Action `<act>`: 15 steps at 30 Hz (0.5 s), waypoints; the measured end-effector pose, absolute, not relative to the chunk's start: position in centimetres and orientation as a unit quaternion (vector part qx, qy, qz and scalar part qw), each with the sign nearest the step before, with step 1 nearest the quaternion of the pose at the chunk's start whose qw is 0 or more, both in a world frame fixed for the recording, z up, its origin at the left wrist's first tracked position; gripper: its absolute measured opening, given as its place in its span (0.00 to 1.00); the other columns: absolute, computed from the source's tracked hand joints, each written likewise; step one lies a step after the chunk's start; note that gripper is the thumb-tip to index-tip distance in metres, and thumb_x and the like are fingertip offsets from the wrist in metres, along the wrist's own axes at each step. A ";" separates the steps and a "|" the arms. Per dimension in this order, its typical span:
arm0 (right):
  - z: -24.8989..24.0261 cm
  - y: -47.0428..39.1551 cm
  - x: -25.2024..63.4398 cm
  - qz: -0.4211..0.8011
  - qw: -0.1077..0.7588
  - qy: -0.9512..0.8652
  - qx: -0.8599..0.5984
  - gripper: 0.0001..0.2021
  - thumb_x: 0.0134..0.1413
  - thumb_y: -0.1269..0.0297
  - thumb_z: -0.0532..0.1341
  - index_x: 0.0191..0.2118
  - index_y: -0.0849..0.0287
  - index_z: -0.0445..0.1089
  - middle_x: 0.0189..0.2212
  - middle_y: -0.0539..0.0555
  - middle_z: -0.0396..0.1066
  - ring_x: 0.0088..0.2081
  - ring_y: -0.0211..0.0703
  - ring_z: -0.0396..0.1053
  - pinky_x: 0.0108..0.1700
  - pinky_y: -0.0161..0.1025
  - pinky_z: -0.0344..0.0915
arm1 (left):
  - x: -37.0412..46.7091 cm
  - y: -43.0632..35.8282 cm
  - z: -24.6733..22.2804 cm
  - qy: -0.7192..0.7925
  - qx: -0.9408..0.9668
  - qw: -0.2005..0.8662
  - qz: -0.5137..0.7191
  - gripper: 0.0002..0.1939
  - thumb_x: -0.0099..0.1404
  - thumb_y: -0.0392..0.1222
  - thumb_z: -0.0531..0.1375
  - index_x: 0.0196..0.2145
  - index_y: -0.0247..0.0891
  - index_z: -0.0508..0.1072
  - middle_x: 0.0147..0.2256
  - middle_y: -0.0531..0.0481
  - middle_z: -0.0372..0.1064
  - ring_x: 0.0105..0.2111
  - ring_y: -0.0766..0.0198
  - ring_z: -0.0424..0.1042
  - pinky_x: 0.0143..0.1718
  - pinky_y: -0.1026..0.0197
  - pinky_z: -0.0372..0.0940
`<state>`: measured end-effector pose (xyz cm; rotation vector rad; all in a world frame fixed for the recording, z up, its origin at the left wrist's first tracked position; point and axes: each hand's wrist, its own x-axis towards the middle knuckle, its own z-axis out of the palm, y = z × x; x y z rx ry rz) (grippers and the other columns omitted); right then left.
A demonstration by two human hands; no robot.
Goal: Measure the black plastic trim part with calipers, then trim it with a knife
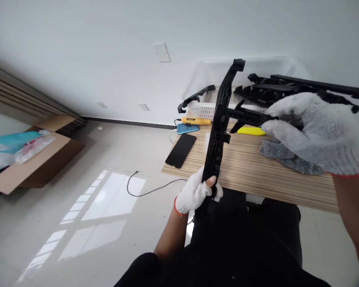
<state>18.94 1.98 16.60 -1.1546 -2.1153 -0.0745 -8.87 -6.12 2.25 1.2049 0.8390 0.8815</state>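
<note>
While its upper end reaches up in front of the white basket (201,109), the long black part (217,131) runs down to the left hand (196,192), tilted slightly and held above the table (263,175). It is a narrow, ribbed piece with a hooked top and a small tab jutting from its side. The left hand, in a white glove that leaves the thumb tip bare, is closed around its lower end. From the other side, a black caliper-like tool (251,116) meets the part about midway along; whether it grips the part is hard to tell. The right hand, also gloved, pinches that tool's far end between thumb and fingers, well apart from the part itself; its glove (320,129) has an orange cuff.

More black pieces (287,85) lie in and across the basket. Near it on the table are a yellow-handled tool (196,120), a blue phone (188,128), a dark phone (181,150), a yellow ridged item (251,131) and a grey cloth (290,155).
</note>
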 end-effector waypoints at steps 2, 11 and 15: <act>16.3 2.2 19.1 -0.066 0.345 -0.835 -0.423 0.07 0.61 0.56 0.65 0.36 0.52 0.73 0.31 0.45 0.74 0.25 0.37 0.67 0.31 0.38 0.65 | -8.8 -6.1 2.6 0.384 0.537 0.647 0.381 0.19 0.77 0.56 0.56 0.49 0.36 0.66 0.27 0.48 0.75 0.23 0.66 0.72 0.25 0.65 0.65; 14.9 3.5 18.7 -0.136 0.374 -0.822 -0.408 0.17 0.64 0.44 0.63 0.33 0.52 0.66 0.27 0.45 0.69 0.24 0.37 0.66 0.27 0.38 0.61 | -8.4 -6.2 3.5 0.421 0.555 0.628 0.347 0.20 0.76 0.59 0.55 0.47 0.37 0.65 0.27 0.50 0.75 0.22 0.66 0.71 0.25 0.64 0.62; 14.1 4.1 18.4 -0.130 0.393 -0.806 -0.422 0.19 0.61 0.44 0.66 0.32 0.53 0.66 0.27 0.45 0.72 0.25 0.37 0.68 0.28 0.38 0.62 | -8.4 -6.3 3.6 0.416 0.553 0.631 0.351 0.20 0.76 0.59 0.55 0.48 0.37 0.65 0.27 0.50 0.75 0.23 0.65 0.71 0.26 0.64 0.63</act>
